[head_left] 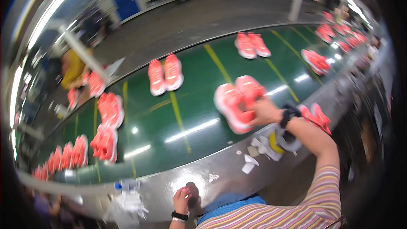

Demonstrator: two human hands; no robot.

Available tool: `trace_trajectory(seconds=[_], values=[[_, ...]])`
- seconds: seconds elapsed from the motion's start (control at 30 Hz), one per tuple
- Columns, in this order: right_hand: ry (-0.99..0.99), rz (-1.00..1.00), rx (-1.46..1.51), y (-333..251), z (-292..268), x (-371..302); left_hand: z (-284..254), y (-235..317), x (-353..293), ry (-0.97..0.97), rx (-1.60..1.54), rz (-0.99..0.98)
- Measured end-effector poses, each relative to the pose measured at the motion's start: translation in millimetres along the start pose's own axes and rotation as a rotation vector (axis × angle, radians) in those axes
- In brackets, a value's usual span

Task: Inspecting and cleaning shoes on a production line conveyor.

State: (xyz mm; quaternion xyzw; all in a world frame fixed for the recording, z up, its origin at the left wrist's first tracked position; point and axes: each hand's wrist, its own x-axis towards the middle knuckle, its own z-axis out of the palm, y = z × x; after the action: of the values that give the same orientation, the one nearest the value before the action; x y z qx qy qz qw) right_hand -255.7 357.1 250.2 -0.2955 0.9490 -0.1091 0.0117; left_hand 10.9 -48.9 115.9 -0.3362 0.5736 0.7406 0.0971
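My right hand (pixel 266 112) reaches out over the green conveyor belt (pixel 199 101), its fingers closed on a pair of coral-pink sneakers (pixel 232 104) with white soles. The two shoes are side by side, toes pointing away to the upper left; whether they touch the belt I cannot tell. Low in the view, my left hand (pixel 181 200) is over the steel ledge (pixel 159 188) along the belt's near side. Its fingers are curled together, and anything in them is too small to make out. A dark shadow or reflection lies beside it.
Other coral sneaker pairs stand on the belt, including one left of centre (pixel 165 75) and one farther off (pixel 252 45). A yellow tape roll (pixel 277 142) and paper scraps (pixel 250 163) lie on the ledge. White paper and plastic (pixel 127 203) sit at lower left.
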Motion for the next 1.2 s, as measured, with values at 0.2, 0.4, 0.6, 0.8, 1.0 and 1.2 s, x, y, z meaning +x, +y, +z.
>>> trace_trajectory(seconds=[0.2, 0.4, 0.6, 0.8, 1.0, 1.2], values=[[0.199, -0.096, -0.244, 212, 26, 7, 67, -13, -20, 0.072, 0.157, -0.02], [0.088, 0.242, -0.062, 296, 63, 0, 51, 30, -11, 0.134, 0.683, 0.199], [0.108, 0.44, 0.158, 294, 60, -18, -53, 158, 63, 0.233, 1.297, 0.687], [0.273, 0.336, 0.249, 193, 29, -82, -178, 312, 145, 0.423, 2.122, -0.18], [0.157, 0.547, 0.249, 26, 44, -133, -280, 322, 235, 0.136, 2.175, -0.372], [0.088, 0.58, 0.476, -106, 49, -45, -322, 302, 286, 0.068, 2.152, -0.353]])
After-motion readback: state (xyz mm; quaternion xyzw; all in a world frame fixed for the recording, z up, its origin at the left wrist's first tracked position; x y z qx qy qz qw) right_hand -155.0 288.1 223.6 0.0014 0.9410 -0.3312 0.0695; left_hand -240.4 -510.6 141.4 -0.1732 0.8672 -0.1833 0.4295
